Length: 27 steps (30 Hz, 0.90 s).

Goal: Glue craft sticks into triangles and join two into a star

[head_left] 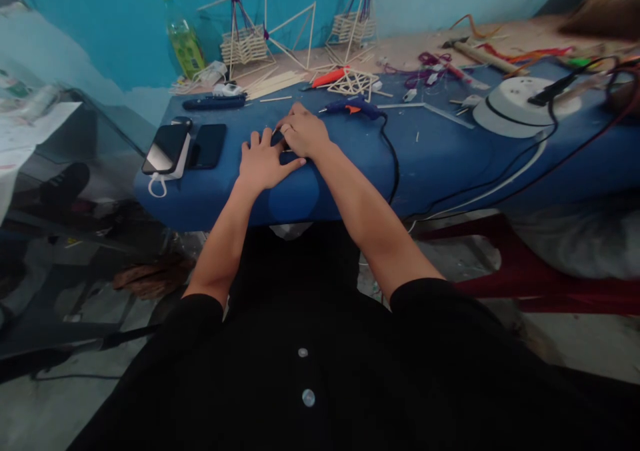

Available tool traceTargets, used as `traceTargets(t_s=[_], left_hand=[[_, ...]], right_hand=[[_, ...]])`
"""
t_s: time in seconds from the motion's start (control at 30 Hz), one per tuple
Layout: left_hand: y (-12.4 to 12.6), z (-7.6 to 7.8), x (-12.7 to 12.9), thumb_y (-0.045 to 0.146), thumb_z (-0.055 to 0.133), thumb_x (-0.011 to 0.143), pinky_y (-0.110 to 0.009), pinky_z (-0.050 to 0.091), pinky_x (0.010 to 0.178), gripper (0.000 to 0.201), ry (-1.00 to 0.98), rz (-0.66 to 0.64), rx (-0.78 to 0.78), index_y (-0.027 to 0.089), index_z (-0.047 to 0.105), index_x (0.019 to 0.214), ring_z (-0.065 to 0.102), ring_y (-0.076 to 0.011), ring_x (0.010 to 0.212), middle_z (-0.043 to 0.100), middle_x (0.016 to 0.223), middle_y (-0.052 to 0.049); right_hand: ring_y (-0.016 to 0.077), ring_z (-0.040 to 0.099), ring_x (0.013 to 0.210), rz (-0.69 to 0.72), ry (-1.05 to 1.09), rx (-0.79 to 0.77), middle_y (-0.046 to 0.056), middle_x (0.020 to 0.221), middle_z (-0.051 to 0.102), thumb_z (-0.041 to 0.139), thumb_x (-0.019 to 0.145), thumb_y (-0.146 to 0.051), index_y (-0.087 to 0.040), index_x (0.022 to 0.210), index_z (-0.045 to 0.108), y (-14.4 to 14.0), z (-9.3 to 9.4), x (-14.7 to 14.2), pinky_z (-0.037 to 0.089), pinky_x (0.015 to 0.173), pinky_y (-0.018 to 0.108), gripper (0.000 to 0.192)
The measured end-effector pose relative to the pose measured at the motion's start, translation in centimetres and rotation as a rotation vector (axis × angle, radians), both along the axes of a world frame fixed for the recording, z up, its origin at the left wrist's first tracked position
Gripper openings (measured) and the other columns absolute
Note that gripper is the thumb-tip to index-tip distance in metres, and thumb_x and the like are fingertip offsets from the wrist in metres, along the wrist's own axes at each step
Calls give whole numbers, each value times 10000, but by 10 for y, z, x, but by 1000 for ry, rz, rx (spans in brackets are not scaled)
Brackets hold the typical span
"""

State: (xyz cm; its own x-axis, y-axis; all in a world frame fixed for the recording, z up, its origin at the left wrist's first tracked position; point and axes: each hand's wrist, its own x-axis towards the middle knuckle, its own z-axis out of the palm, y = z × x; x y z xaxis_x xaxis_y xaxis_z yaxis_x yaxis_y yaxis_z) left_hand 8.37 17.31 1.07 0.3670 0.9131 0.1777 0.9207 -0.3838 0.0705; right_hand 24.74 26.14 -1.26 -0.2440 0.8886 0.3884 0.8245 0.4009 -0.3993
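Observation:
My left hand [263,161] rests on the blue table [345,177] with its fingers spread, the thumb reaching right over a small dark object [287,158]. Against it, my right hand [303,133] is bent downward with its fingers curled on the dark object, which is mostly covered, so its kind does not show. Right of the hands lies a blue glue gun [353,108] with an orange trigger. Farther back are an orange-red handled tool [330,77] and a small frame of thin wooden sticks [353,83].
Two phones [207,145] lie at left, one on a white block. Behind stand stick structures [245,45] and a green bottle [185,44]. A white round power socket [520,104], cables and a hammer [485,57] are at right. A red chair [505,264] stands below.

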Motion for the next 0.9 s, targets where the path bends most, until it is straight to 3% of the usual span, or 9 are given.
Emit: traceTargets(t_s=[0.17, 0.47, 0.67, 0.9], left_hand=[[-1, 0, 0, 817, 451, 1060, -637, 430, 1248, 764, -4, -6, 3, 304, 646, 1592, 457, -491, 1524, 501, 1679, -167], [-1, 0, -1, 817, 427, 1066, -632, 419, 1254, 803, 9, -10, -12, 307, 578, 1667, 449, -502, 1530, 491, 1691, -170], [1, -1, -1, 829, 443, 1060, -638, 425, 1250, 792, 4, -2, -5, 322, 594, 1650, 452, -502, 1529, 491, 1710, -153], [-1, 1, -1, 803, 452, 1065, -644, 419, 1253, 788, -5, -13, -13, 310, 582, 1666, 453, -500, 1526, 493, 1697, -167]], right_hand=[[312, 676, 1262, 38, 96, 12, 127, 1373, 668, 320, 1120, -446, -205, 1195, 784, 14, -11, 7, 575, 1184, 541, 528], [335, 659, 1315, 32, 134, -37, 130, 1420, 634, 358, 1101, -373, -190, 1190, 775, 17, -11, 7, 548, 1220, 583, 464], [346, 636, 1330, 80, 182, 13, 125, 1352, 653, 377, 1117, -467, -198, 1118, 766, 28, -21, 8, 542, 1229, 614, 473], [331, 633, 1340, 57, 175, -26, 118, 1381, 629, 390, 1097, -372, -202, 1067, 776, 23, -15, 6, 527, 1247, 600, 422]])
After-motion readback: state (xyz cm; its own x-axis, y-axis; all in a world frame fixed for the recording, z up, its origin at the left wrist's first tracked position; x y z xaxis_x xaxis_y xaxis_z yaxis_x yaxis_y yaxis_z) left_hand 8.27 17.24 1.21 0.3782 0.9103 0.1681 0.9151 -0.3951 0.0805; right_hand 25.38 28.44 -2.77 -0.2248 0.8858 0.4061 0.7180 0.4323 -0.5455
